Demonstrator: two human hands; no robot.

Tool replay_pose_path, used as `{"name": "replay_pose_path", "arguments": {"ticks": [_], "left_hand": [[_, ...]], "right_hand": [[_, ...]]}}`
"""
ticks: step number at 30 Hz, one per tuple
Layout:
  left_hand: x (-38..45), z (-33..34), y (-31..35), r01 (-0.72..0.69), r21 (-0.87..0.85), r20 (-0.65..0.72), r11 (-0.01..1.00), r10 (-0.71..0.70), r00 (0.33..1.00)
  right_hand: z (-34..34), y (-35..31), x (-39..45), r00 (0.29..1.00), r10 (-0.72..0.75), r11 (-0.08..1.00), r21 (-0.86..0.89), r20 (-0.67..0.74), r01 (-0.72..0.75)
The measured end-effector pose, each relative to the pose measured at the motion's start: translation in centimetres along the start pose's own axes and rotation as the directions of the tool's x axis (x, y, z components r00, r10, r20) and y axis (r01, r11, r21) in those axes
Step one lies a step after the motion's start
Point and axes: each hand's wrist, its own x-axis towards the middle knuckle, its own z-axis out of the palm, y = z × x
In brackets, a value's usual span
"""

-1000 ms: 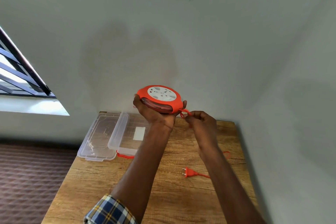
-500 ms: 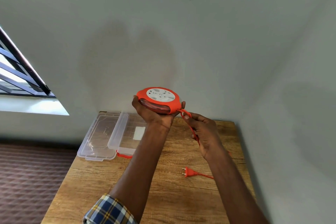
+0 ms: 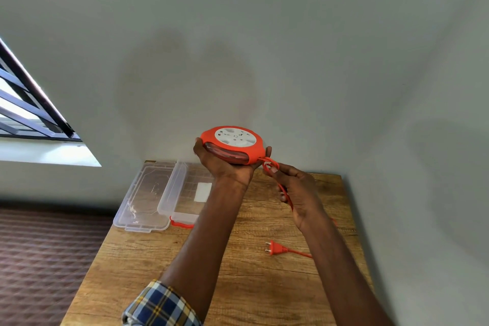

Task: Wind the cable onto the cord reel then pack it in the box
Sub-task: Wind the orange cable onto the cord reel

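**Surroundings: table, walls, window, floor**

A wooden table (image 3: 246,286) with pronounced grain stands in a corner formed by 2 pale grey walls (image 3: 238,47). At left, a window (image 3: 23,114) with dark metal bars admits daylight onto a white sill (image 3: 45,152). Brown patterned floor covering (image 3: 47,259) lies beside the table.

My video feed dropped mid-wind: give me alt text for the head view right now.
The left hand holds an orange cord reel above a wooden table, while the right hand grips the orange cable at its rim. The plug lies on the table; an open clear box sits behind.
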Motion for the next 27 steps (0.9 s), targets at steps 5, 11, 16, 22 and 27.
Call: {"name": "replay_pose_path", "arguments": {"ticks": [5,11,16,22,27], "left_hand": [[-0.2,-0.2,0.2,0.012,-0.004,-0.008,1.000,-0.012,1.000],[0.1,-0.4,0.8,0.020,-0.043,-0.020,0.999,-0.021,1.000],[0.0,-0.4,0.9,-0.013,-0.006,-0.029,1.000,0.013,0.999],[0.1,-0.7,0.8,-0.033,-0.001,-0.031,0.999,0.033,0.999],[-0.2,-0.5,0.5,-0.026,0.010,-0.046,1.000,0.026,0.999]], "right_hand": [[-0.4,0.1,0.1,0.999,0.032,0.999,0.021,0.015,-0.033],[-1.0,-0.2,0.1,0.990,0.001,0.999,-0.043,0.142,0.005],[-1.1,-0.1,-0.3,0.972,0.045,0.997,0.046,0.231,-0.057],[0.2,-0.9,-1.0,0.996,-0.023,1.000,-0.014,0.087,0.024],[1.2,-0.9,-0.8,0.981,-0.140,0.990,-0.042,-0.131,0.136]]}}
